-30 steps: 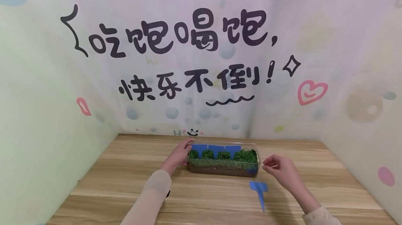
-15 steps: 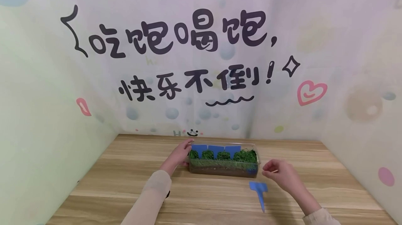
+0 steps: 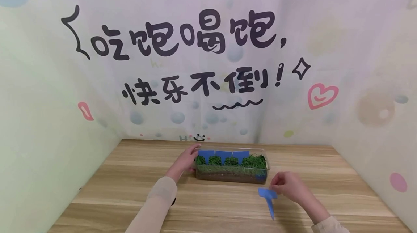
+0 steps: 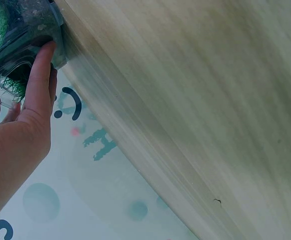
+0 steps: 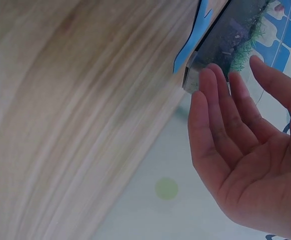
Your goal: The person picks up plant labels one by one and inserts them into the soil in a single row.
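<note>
A clear plastic planter box [image 3: 228, 178] of soil and green grass stands on the table. Three blue T-shaped plant labels [image 3: 224, 156] are upright along its back side. My left hand [image 3: 183, 162] holds the box's left end; the left wrist view shows a finger [image 4: 39, 80] extended against the plastic. Another blue plant label [image 3: 268, 194] lies flat in front of the box's right end, stem toward me. Beside that label's right tip is my right hand [image 3: 290, 186]. Its fingers are loosely bent, thumb apart, with nothing between them in the right wrist view.
The wood-grain table [image 3: 130, 182] reaches back to a pale printed wall cloth [image 3: 202, 124] close behind the box. Similar cloth hangs on both sides. A small dark object [image 3: 173, 201] shows beside the left sleeve.
My right hand has moved down and slightly left, from beside the box's right end to the loose blue plant label. The left hand and the box have stayed put.
</note>
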The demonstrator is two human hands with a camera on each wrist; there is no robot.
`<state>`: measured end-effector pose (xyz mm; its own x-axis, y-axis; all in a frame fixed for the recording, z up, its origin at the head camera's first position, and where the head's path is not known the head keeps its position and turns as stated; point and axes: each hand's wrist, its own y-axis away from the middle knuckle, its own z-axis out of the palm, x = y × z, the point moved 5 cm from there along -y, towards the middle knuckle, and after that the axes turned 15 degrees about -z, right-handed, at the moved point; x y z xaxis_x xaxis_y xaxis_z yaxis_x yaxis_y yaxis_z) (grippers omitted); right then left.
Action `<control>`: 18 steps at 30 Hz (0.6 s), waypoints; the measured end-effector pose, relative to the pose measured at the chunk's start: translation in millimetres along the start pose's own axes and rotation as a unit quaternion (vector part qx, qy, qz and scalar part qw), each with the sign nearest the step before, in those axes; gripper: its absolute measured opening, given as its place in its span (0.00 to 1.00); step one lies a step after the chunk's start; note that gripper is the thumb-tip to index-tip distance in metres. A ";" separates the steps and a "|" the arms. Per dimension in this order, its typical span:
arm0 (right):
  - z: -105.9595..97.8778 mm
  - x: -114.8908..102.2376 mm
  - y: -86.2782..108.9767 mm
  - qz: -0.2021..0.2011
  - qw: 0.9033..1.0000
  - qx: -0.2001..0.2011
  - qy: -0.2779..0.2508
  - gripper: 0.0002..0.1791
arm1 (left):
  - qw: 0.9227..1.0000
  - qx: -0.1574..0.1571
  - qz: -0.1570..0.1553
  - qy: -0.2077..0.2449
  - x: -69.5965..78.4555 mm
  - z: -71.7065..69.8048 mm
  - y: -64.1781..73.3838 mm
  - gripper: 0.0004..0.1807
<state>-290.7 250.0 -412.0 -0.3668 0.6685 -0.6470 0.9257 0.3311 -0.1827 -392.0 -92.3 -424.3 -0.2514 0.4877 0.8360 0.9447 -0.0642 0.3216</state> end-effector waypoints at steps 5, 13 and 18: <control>4.4 0.2 1.9 -0.015 0.999 -0.025 -0.015 0.05 | 1.000 0.002 0.002 -0.003 0.2 -0.1 0.6 0.25; 11.6 5.6 4.1 0.060 0.997 -0.036 -0.018 0.05 | 1.000 0.001 0.002 -0.002 0.0 0.2 0.1 0.25; 14.5 5.5 5.5 0.081 0.996 -0.035 0.002 0.06 | 1.000 -0.002 0.001 0.004 -0.3 0.7 0.5 0.25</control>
<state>-286.3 245.8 -427.4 -0.2131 0.7197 -0.6607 0.9642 0.2640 -0.0235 -391.3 -91.8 -424.7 -0.2513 0.4814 0.8397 0.9444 -0.0683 0.3218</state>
